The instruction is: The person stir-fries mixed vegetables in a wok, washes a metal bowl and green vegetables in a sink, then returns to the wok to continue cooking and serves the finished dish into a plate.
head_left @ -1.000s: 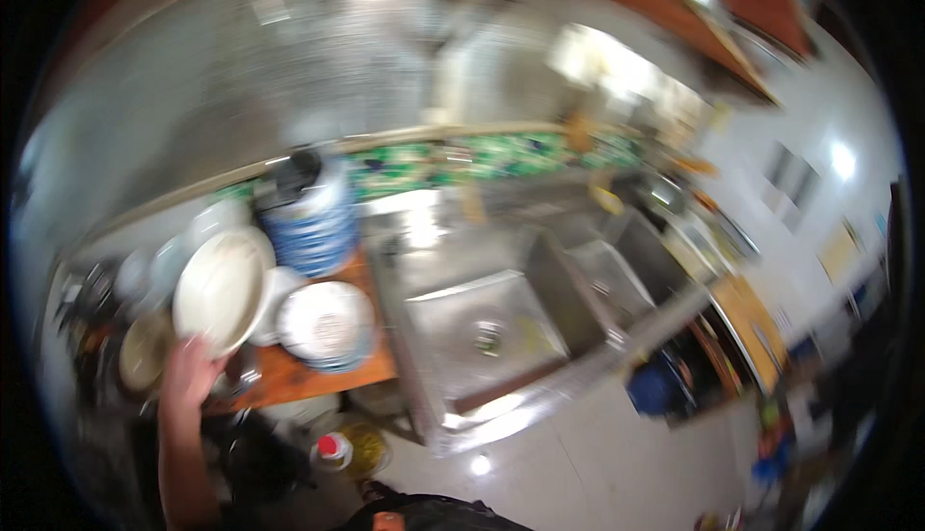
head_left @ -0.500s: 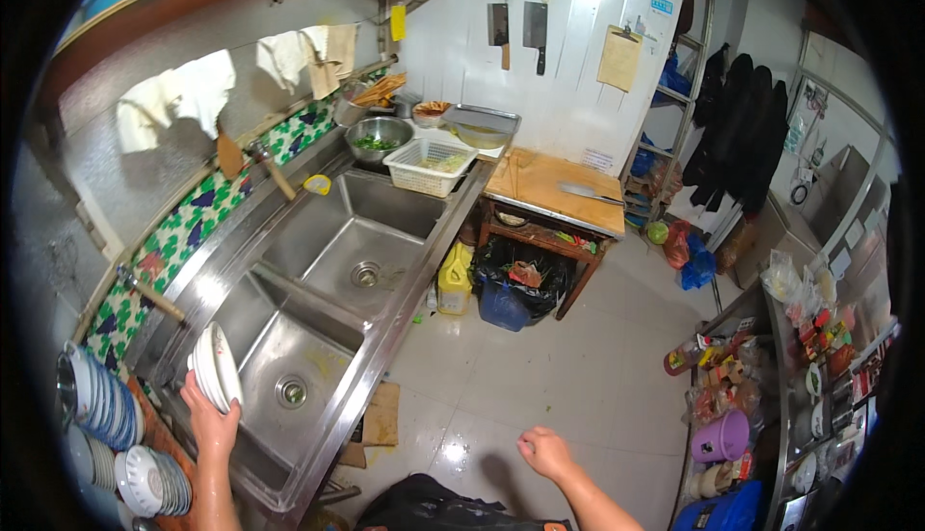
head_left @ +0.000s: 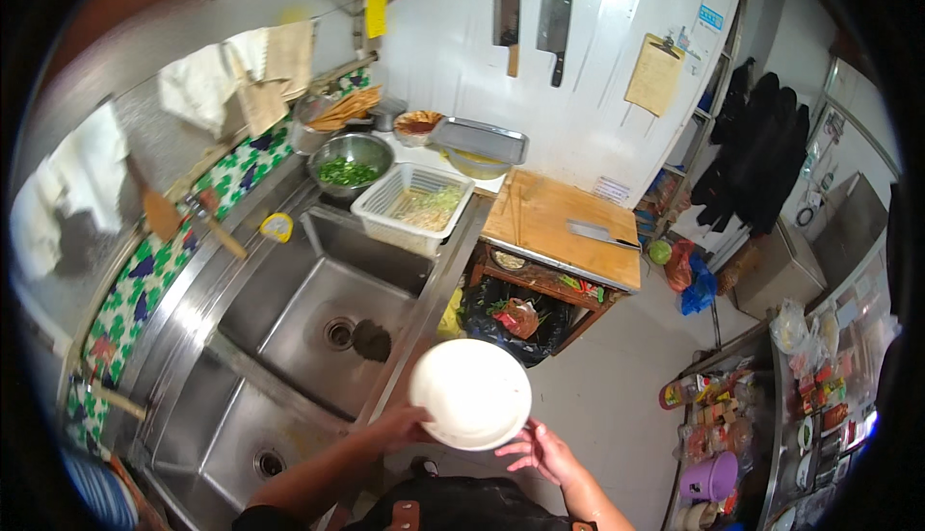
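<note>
A round white dish (head_left: 472,391) is up in front of me, beyond the sink's front edge. My left hand (head_left: 403,427) grips it at its lower left rim, the fingertips partly hidden. At its lower right is my right hand (head_left: 547,454), fingers spread and thumb by the rim; whether it touches the dish I cannot make out. Any further dishes stacked with this one are hidden from view. Below and left of my left forearm lies the near steel sink basin (head_left: 207,435).
The far sink basin (head_left: 299,309) has a dark patch near its drain. Behind it stand a bowl of chopped greens (head_left: 349,160) and a white basket (head_left: 409,208). A cleaver (head_left: 595,232) lies on the wooden board (head_left: 535,208), above a black-lined bin (head_left: 511,324). Shelving (head_left: 771,406) lines the right.
My left hand has brought the white dishware from over the near basin rightward, in front of my body. My right hand has come up beside it, its fingers spreading. The view has shifted.
</note>
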{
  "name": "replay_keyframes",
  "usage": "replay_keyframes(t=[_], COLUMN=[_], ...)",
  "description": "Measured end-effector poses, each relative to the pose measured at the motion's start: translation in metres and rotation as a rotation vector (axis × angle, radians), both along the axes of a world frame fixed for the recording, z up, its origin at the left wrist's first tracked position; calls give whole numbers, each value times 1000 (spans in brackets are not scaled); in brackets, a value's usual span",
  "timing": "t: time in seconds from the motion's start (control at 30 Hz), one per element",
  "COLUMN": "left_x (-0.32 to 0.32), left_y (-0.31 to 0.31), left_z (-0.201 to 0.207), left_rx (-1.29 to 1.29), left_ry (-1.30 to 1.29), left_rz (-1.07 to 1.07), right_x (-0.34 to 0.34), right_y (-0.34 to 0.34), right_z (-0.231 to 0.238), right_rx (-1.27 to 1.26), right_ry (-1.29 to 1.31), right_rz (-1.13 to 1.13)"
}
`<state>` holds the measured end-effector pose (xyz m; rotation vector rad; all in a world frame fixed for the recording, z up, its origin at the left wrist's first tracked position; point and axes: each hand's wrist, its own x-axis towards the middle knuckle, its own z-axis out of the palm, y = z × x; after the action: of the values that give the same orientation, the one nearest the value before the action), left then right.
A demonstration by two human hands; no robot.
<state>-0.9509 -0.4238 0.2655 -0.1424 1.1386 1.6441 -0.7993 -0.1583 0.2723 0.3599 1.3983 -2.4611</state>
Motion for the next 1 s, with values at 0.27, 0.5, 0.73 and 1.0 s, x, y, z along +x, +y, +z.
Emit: replay_keyframes(t=[0.27,0.5,0.73,1.0], left_x=[-100,-215,-352,-551], left_y=[126,86,-20,-57], left_z=[11,16,-3,-83], left_rx=[-63,-257,-272,-353], left_ry=[300,332,417,99], left_rz=[-233,630,1243,1078], right_x=[-112,-296,-429,-389], right_y=[118,279,343,288], right_z=[-32,-122,-174,-158], right_rx=[63,18,-97,200], right_ry=[-323,-274,-339,-567], right_rz=[-376,-493,-640,-371])
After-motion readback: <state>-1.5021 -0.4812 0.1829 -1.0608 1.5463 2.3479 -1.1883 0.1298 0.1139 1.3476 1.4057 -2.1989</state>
